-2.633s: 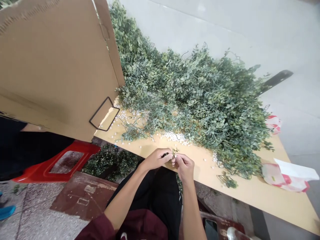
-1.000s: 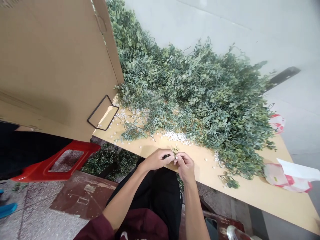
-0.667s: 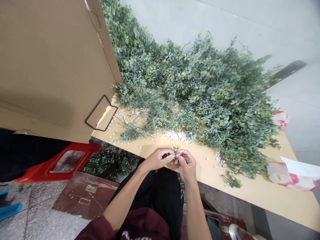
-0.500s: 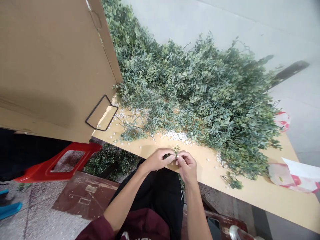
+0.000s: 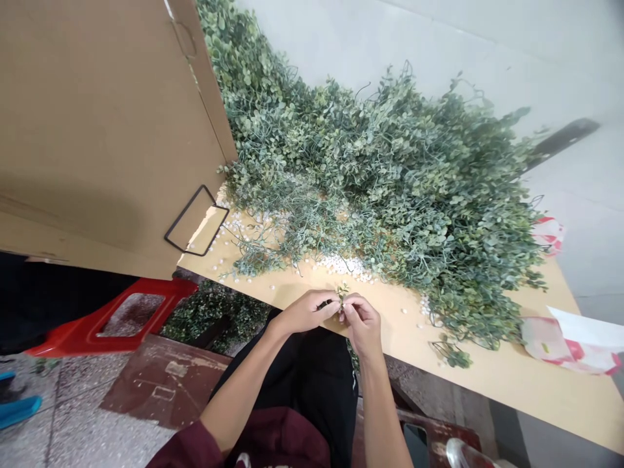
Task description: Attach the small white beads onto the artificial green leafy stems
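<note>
A small sprig of artificial greenery (image 5: 342, 290) stands up between my fingertips at the table's front edge. My left hand (image 5: 312, 311) pinches it from the left, thumb and forefinger closed. From the right, my right hand (image 5: 361, 320) closes its fingertips on the same sprig; the lower stem is mostly hidden by the fingers. Just beyond my hands lies a scatter of small white beads (image 5: 344, 265) on the tan table (image 5: 390, 331). Behind them rises a large heap of green leafy sprigs (image 5: 390, 162).
A large cardboard box (image 5: 107, 117) stands at the left, with a dark rectangular frame (image 5: 195, 221) by its corner. One small sprig (image 5: 454, 354) lies apart, right of my hands. Red-and-white plastic packaging (image 5: 546, 338) rests farther right. A red plastic stool (image 5: 112, 318) is at lower left.
Both hands stay together on the sprig, with only a tiny shift of the fingers. The whole view has drifted very slightly; nothing else has visibly moved.
</note>
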The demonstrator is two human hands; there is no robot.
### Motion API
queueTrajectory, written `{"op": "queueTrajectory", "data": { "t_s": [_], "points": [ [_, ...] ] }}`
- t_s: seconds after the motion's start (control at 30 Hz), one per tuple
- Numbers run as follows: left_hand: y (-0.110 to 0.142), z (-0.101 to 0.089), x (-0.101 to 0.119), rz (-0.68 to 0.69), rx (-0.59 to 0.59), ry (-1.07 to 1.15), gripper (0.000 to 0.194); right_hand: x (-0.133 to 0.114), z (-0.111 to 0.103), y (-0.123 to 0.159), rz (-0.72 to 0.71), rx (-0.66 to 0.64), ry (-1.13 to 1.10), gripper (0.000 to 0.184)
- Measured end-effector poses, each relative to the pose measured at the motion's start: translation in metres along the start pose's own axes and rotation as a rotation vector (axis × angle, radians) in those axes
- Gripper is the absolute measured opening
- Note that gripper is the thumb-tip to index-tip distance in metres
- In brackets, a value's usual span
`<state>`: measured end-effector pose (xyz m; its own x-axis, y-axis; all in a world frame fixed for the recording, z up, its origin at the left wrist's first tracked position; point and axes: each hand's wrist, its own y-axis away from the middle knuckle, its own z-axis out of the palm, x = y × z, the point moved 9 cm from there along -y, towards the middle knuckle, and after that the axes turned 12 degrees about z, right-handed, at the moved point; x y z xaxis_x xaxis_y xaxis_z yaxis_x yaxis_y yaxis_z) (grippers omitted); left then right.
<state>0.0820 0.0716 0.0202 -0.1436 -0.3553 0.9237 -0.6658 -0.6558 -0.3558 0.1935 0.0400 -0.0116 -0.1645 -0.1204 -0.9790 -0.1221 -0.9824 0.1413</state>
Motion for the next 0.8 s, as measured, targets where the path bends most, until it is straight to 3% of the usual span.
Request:
{"op": "queueTrajectory", "data": {
  "t_s": [0.53,0.8],
  "points": [
    [0.0006,-0.0011,-0.001,0.006,-0.035,-0.077,0.037,0.0002,0.0069,0.0,0.016,-0.09,0.038,0.008],
    [0.0007,-0.0034,-0.0017,-0.006,0.0,-0.04,0.036,0.0031,0.0025,-0.0012,0.023,-0.058,0.028,0.009]
  ]
}}
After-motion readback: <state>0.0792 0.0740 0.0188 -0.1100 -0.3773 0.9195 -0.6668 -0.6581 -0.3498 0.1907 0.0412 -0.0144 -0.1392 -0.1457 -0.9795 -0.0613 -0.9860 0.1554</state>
